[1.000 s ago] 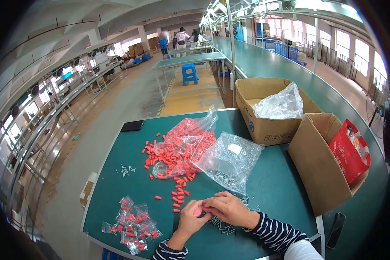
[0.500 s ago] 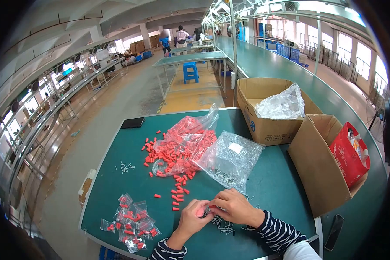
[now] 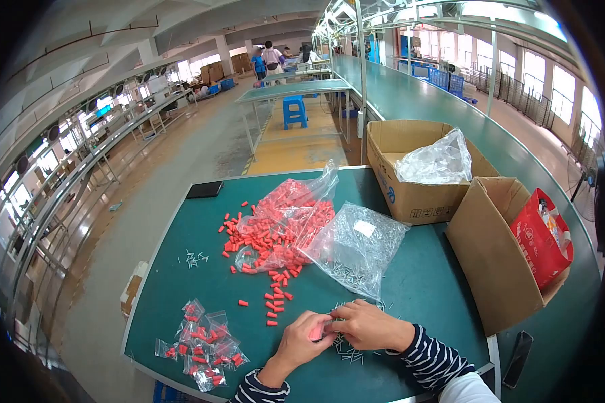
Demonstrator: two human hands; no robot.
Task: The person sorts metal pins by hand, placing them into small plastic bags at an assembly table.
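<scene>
Close to the table's front edge, my left hand [image 3: 301,341] is closed around a pinkish-red tapered piece [image 3: 317,330]; whether clear plastic wraps it is too small to tell. My right hand [image 3: 366,326] meets it from the right, fingertips pinched together at the left fingers; what they grip is hidden. Loose small metal screws [image 3: 348,350] lie beneath and beside my right hand. Farther off, red tapered plastic pieces [image 3: 269,238] spill from a clear bag [image 3: 326,178]. A larger clear bag of screws [image 3: 363,245] lies to their right.
Small zip bags with red pieces [image 3: 205,346] are heaped at left front. Several screws [image 3: 193,258] and a dark flat object [image 3: 204,190] lie on the left. Cardboard boxes [image 3: 417,213] [image 3: 494,269] line the right side, one holding a red bag [image 3: 541,238]. A phone [image 3: 518,359] lies at far right.
My right hand has shifted slightly down and its fingers have drawn closer together at my left hand. More of the pinkish-red piece shows. Two people in the background have moved slightly left.
</scene>
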